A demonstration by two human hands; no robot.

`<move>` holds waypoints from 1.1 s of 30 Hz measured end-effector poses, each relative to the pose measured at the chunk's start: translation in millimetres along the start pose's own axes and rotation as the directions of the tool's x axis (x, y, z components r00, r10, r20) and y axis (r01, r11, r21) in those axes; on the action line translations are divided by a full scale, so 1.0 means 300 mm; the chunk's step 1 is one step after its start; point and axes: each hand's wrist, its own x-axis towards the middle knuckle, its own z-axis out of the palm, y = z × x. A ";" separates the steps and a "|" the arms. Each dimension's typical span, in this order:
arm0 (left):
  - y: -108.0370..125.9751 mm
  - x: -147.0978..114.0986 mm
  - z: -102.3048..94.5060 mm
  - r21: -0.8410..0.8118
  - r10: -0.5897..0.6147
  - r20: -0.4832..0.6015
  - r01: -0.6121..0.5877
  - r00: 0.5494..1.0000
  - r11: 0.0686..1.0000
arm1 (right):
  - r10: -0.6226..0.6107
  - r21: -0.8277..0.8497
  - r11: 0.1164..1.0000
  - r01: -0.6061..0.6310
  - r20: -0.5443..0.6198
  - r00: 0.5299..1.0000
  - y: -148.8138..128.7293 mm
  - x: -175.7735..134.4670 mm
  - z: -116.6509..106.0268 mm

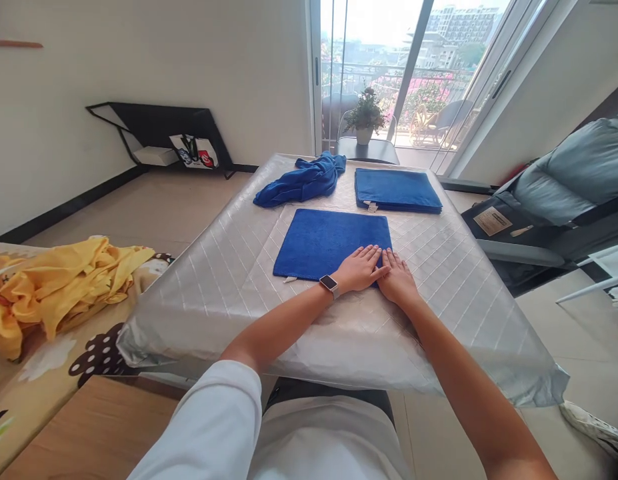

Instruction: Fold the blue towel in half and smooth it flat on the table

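Observation:
A blue cloth (326, 240), folded into a flat rectangle, lies before me on the table, a small white tag at its near left corner. My left hand (361, 267) rests flat on its near right part, fingers stretched out. Beside it, my right hand (396, 273) lies flat along the cloth's right edge, and the two hands touch at the thumbs. Neither hand grips anything. Farther back on the right is a stack of folded blue cloths (399, 188) with white tags. A crumpled blue cloth (306, 179) sits at the back left.
A silvery quilted cover (229, 293) drapes the table (469, 313). Yellow fabric (69, 280) is heaped on a patterned surface at left. A black chair (523, 247) with a grey cushion stands at right. Behind the table are a potted plant (365, 117) and a sliding glass door.

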 end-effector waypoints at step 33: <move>-0.432 -0.505 -0.113 0.025 -0.404 0.064 0.403 0.913 0.915 | -0.014 0.065 0.998 0.009 0.075 0.997 0.006 -0.183 -0.011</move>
